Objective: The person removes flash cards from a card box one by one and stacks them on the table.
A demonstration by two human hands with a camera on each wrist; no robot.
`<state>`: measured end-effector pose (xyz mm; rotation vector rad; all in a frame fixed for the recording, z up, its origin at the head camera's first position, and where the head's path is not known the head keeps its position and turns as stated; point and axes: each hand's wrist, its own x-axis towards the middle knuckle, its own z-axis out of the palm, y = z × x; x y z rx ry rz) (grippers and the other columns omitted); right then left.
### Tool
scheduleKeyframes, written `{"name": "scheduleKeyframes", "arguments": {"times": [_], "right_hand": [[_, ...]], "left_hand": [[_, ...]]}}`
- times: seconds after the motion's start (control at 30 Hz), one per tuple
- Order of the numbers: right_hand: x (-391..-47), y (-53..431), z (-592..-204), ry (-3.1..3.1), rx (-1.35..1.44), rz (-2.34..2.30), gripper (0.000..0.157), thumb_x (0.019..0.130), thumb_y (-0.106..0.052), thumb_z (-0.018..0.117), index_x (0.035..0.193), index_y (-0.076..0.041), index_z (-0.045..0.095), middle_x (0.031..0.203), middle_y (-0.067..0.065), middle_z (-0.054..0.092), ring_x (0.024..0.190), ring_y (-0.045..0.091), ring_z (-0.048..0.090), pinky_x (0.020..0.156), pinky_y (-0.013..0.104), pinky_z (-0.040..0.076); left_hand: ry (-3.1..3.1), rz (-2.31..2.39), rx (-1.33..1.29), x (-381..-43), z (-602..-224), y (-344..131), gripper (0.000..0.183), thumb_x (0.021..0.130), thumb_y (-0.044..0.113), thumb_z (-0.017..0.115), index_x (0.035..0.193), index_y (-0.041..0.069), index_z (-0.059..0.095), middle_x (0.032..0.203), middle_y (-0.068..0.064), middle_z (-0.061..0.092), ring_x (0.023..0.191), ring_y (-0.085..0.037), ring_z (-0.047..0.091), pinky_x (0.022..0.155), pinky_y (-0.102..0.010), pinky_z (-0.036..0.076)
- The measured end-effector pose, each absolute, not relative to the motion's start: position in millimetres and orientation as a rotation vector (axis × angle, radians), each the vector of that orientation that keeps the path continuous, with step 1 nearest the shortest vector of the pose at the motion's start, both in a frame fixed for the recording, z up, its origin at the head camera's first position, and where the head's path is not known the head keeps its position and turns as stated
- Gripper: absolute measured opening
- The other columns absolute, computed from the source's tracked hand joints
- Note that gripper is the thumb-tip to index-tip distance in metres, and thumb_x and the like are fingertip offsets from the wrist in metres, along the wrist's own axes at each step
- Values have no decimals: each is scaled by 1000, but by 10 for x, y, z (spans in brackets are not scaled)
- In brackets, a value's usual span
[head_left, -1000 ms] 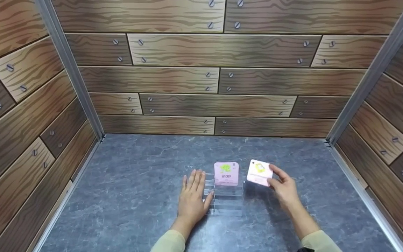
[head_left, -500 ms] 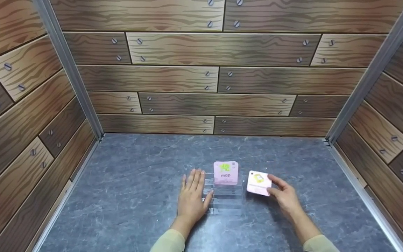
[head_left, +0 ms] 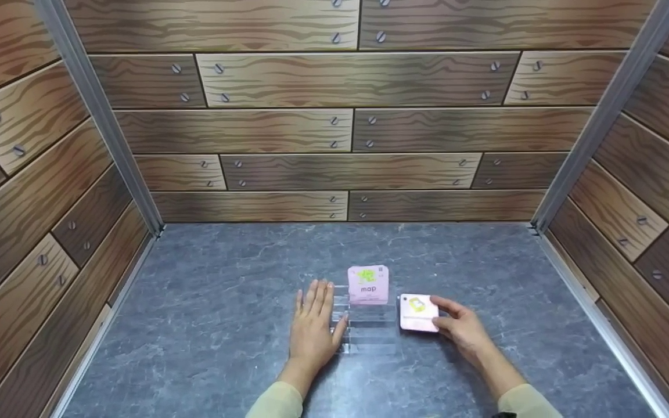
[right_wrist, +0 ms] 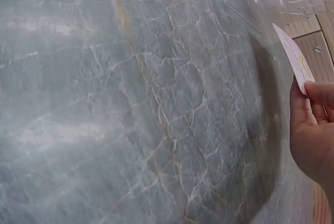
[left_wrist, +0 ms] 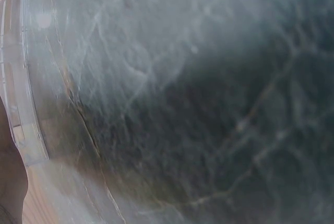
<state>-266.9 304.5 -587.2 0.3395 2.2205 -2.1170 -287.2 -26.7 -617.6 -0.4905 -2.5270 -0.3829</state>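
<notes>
In the head view my right hand pinches a pink-and-white picture card by its right edge, thumb on the near side. The right wrist view shows this card tilted, clear of the tabletop. A clear tiered card stand sits left of it, and a pink card printed "map" stands at its back tier. My left hand lies with fingers straight along the stand's left side. Only a sliver of the stand shows in the left wrist view.
The grey marbled tabletop is enclosed by a wood-print back wall and two side walls, with metal posts at the corners.
My right hand has brought the card nearer to me and slightly left, lower beside the stand, and the card has straightened. My left hand stays by the stand; the head view shifts slightly.
</notes>
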Motion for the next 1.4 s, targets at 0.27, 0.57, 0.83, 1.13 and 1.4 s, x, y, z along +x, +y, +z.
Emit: {"name": "scheduleKeyframes", "arguments": {"times": [0.27,0.57,0.83,1.13,1.4], "right_hand": [[-2635,3039,-5952,2208,353,-2115,58,92,14,63,149,12,52,151,31,51,103,18,66,82,28,60],[-2671,3044,-5995,2234,326,-2070,53,91,14,64,144,12,57,147,33,54,106,23,68,86,32,61],[-2657,3083,-5983,2260,344,-2051,51,91,14,65,142,13,58,140,32,61,105,22,69,85,31,61],[-2673,3076,-5980,2257,317,-2064,52,89,16,65,141,17,56,129,30,67,99,18,69,82,27,61],[-2661,3057,-5970,2315,383,-2070,48,87,18,67,135,20,59,122,30,70,97,19,70,79,26,61]], "left_hand": [[-2503,-383,-498,-2864,-6198,-271,77,104,52,60,162,5,43,167,-12,41,157,-31,34,128,-56,23],[-2514,-390,-481,-2859,-6184,-288,76,104,52,60,161,5,44,166,-14,43,156,-32,34,128,-56,22],[-2528,-396,-485,-2867,-6182,-263,76,104,52,60,162,5,43,165,-14,45,158,-30,32,129,-55,21],[-2518,-392,-488,-2859,-6173,-275,77,104,52,60,162,4,43,165,-14,45,156,-32,35,128,-56,23],[-2537,-391,-488,-2851,-6160,-264,77,105,53,59,163,5,41,167,-13,42,157,-31,33,129,-55,21]]}}
